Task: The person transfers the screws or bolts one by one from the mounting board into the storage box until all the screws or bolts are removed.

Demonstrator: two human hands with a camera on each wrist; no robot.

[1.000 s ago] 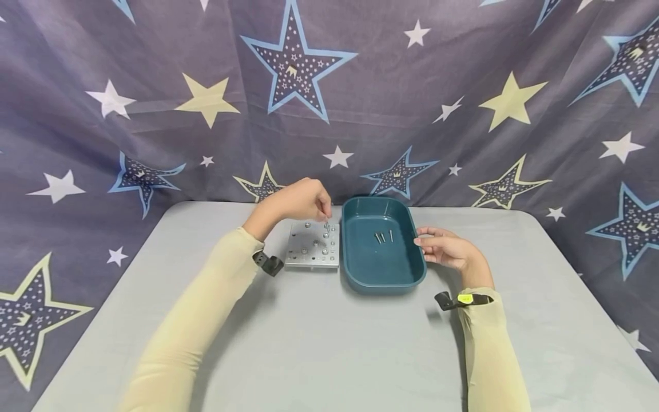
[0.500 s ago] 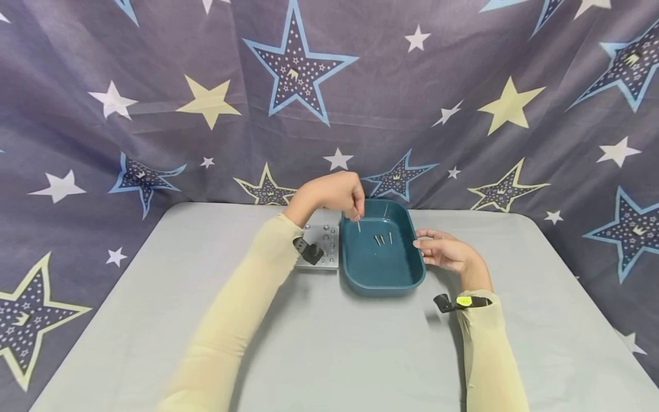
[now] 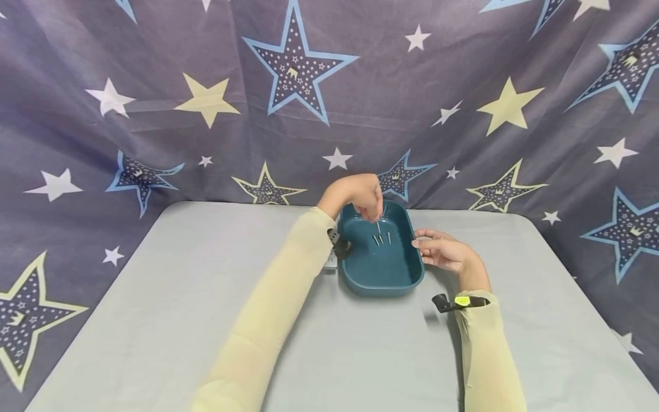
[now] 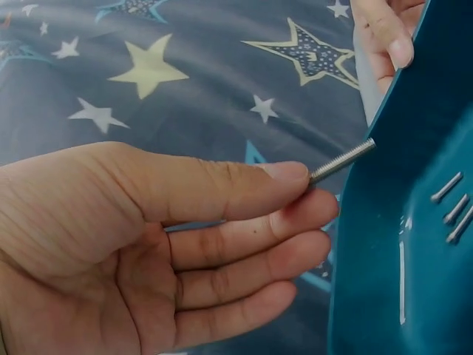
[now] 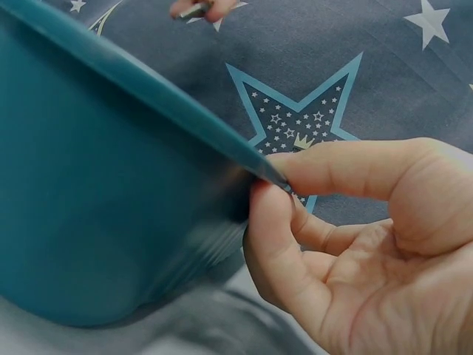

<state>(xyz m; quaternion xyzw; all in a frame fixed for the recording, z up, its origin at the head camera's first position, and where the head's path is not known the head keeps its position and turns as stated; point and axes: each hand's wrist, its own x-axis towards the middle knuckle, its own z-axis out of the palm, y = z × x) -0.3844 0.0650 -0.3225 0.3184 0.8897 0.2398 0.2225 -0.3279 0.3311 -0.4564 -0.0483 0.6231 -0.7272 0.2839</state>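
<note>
Between thumb and forefinger my left hand [image 3: 364, 195] pinches a silver screw [image 4: 344, 160], its threaded end sticking out past the fingertips. That hand is over the back part of a teal bin [image 3: 382, 280]. In the left wrist view the other fingers lie loosely bent below the thumb. Several loose screws [image 4: 446, 187] rest on the bin's floor. My right hand [image 3: 444, 250] grips the bin's right rim; in the right wrist view thumb and forefinger pinch the rim's edge [image 5: 222, 140].
A metal plate [image 3: 331, 262] stands left of the bin, mostly hidden behind my left sleeve [image 3: 278, 286]. A grey table [image 3: 386, 355] carries everything. Behind it hangs a dark curtain [image 3: 360, 86] with stars.
My left hand has moved right with the screw, from above the metal plate to over the bin. My right hand has stayed on the bin's rim.
</note>
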